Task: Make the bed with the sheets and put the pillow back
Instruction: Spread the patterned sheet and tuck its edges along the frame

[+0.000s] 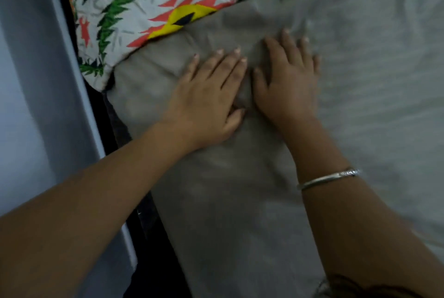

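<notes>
Lying flat in the head view, both hands rest palm down on the grey sheet (pixel 240 201), just below the patterned pillow (pixel 134 9). The left hand (pixel 206 96) is fully open, its fingers straight and slightly spread, with the fingertips pointing up toward the pillow's lower edge but stopping short of it. The right hand (pixel 288 81) is open in the same way and sits just beside the left one, a little farther from the pillow's corner. The thumbs point toward each other, and a small ridge of cloth is bunched in the narrow gap between them. Neither hand grips anything; they only press on the sheet. A thin silver bracelet (pixel 329 179) circles the right wrist.

The pillow, printed with green, red and yellow shapes, lies at the top of the bed, its lower edge lapping over the sheet. Right of the pillow the sheet looks paler and lightly wrinkled. Left of the pillow a dark gap separates the bed from a pale wall (pixel 36 81). The picture is somewhat blurred.
</notes>
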A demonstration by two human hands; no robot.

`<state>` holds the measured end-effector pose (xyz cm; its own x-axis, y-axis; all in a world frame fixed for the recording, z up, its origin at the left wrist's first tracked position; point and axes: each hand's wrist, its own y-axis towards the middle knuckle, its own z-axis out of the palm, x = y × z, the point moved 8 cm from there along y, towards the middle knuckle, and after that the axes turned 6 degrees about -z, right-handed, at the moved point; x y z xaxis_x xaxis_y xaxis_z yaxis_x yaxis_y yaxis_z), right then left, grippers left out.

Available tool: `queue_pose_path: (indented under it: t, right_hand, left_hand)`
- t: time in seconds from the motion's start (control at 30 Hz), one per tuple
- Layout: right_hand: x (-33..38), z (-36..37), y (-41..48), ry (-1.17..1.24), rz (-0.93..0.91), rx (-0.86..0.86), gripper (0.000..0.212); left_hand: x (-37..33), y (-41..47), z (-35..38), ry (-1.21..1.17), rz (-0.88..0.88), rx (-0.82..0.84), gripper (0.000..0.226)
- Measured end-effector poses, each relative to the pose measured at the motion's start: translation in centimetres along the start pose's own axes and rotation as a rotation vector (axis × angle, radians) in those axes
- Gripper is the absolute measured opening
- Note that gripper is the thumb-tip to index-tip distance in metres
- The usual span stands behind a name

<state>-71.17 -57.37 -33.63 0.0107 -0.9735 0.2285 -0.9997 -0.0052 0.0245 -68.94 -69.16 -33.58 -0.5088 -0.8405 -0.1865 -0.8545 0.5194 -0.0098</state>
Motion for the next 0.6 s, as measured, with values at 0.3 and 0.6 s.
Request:
queue_pose_path:
  t: [0.3,0.6]
  right_hand:
    - [7.0,2.6,-3.5,-0.085,-0.262,0.158,0.064]
    - [10.3,2.9,-12.0,-0.087,-0.303,0.16,0.072]
  left_hand:
    - [2.6,-5.0,0.1,0.024,-0.086,0.044,0.082]
    - [1.4,-13.6,-0.1,-0.122,0.036,-0.078,0.045]
